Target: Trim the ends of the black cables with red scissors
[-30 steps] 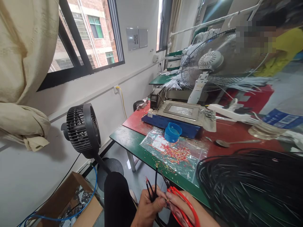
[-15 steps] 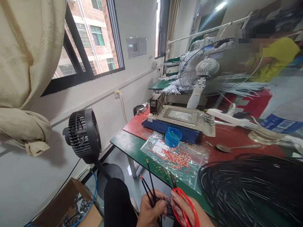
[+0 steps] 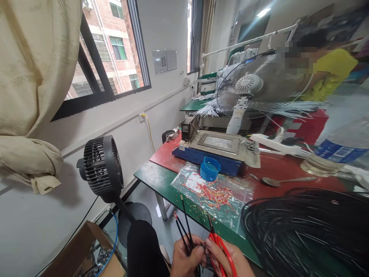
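Note:
My left hand is closed around several black cables, whose stripped ends point up and away from me. Coloured inner wires show at some of the tips. In my right hand is a pair of red-handled scissors, its dark blades pointing up over the table edge. The thumb and fingertips of my right hand meet the left fingers at a small cable end between them. What exactly they pinch there is too small to make out. The lower parts of the cables run out of view below.
Red and yellow scraps lie on a clear plastic bag, beside a blue round container. Behind stands a blue heating device. A black cable coil covers the right side. A black fan stands left; a person sits beyond.
My right hand with the scissors has shifted slightly left, and its fingertips now meet those of my left hand. The left hand has moved a little right with the cables.

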`<action>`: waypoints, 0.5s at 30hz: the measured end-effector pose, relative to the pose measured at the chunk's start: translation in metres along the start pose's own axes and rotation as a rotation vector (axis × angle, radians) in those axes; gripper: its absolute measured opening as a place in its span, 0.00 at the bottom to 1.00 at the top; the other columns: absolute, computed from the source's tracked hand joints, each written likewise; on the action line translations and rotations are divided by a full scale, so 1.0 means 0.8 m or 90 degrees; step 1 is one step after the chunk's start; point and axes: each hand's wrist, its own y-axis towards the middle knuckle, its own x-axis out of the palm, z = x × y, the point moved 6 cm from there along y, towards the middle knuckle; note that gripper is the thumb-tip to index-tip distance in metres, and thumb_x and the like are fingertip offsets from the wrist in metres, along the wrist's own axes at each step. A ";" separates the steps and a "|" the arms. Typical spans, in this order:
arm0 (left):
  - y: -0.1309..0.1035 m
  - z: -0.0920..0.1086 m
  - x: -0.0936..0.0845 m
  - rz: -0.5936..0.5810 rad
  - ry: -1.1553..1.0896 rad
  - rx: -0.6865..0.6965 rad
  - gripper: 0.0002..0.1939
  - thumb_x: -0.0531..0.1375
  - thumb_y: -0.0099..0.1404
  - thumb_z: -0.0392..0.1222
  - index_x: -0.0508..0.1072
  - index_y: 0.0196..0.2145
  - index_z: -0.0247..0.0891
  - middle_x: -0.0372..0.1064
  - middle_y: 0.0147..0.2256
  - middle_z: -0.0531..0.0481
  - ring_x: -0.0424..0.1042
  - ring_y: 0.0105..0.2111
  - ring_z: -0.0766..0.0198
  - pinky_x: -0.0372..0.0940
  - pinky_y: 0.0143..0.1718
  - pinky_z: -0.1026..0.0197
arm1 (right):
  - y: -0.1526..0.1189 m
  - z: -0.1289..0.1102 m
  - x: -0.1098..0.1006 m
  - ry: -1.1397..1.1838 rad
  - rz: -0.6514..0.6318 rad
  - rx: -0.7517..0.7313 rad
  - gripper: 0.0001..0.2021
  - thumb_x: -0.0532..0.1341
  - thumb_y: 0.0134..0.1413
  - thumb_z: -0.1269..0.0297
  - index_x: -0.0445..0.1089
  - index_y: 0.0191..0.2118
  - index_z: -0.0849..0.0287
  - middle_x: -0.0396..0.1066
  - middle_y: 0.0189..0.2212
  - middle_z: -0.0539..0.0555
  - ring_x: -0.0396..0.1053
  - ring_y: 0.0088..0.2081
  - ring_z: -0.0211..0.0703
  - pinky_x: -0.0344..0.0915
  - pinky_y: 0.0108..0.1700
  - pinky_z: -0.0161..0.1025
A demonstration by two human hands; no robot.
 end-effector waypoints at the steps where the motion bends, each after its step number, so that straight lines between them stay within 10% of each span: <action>1: 0.000 -0.001 -0.001 0.024 -0.014 -0.006 0.29 0.72 0.39 0.56 0.69 0.28 0.28 0.65 0.17 0.51 0.59 0.15 0.76 0.52 0.18 0.72 | 0.000 0.003 0.000 -0.027 -0.001 -0.004 0.37 0.54 0.37 0.24 0.56 0.23 0.62 0.56 0.15 0.50 0.55 0.16 0.32 0.52 0.20 0.32; 6: -0.013 0.015 0.007 0.132 -0.068 -0.027 0.32 0.74 0.35 0.55 0.68 0.30 0.29 0.62 0.14 0.55 0.58 0.15 0.77 0.51 0.20 0.72 | -0.002 0.010 -0.004 -0.077 0.016 -0.019 0.37 0.53 0.39 0.25 0.61 0.24 0.63 0.56 0.15 0.51 0.55 0.18 0.33 0.52 0.22 0.33; 15: -0.021 0.021 0.019 0.073 -0.021 -0.074 0.33 0.73 0.34 0.59 0.68 0.27 0.28 0.60 0.14 0.54 0.53 0.14 0.79 0.46 0.18 0.72 | 0.010 -0.004 -0.006 0.239 -0.018 0.062 0.35 0.65 0.34 0.33 0.67 0.34 0.66 0.57 0.15 0.47 0.56 0.16 0.32 0.51 0.19 0.31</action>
